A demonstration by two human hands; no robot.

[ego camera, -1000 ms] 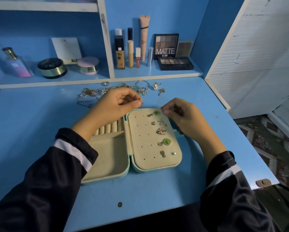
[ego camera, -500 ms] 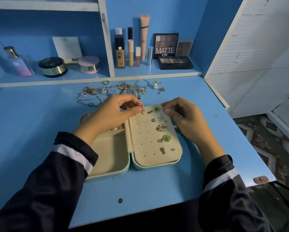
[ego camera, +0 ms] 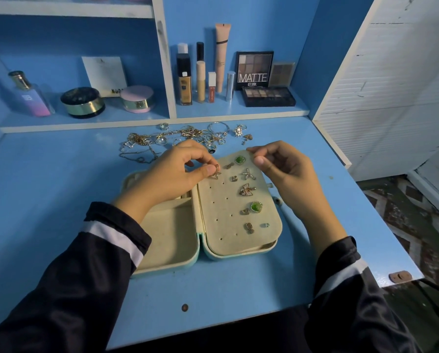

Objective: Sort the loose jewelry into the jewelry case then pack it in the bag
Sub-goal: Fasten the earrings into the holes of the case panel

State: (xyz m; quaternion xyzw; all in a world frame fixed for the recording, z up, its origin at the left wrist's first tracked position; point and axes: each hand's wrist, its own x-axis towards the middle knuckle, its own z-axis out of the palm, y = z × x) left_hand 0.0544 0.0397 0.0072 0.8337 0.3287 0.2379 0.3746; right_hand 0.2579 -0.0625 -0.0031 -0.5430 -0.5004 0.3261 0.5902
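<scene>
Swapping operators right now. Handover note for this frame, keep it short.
Left hand: pinches a small gold earring over the earring panel, upper left holes.
Right hand: pinches the panel's top right corner.
Jewelry case: open on the table; loose jewelry piled behind it.
Done: several pinned earrings on the panel's right side.
Left: seat this earring, sort the pile, close the case, pack it; no bag in view.

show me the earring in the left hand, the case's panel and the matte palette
earring [ego camera: 216,173], head view, the gold charm itself
panel [ego camera: 221,207], head view, bare felt among its holes
matte palette [ego camera: 254,70], head view, its printed lid
</scene>
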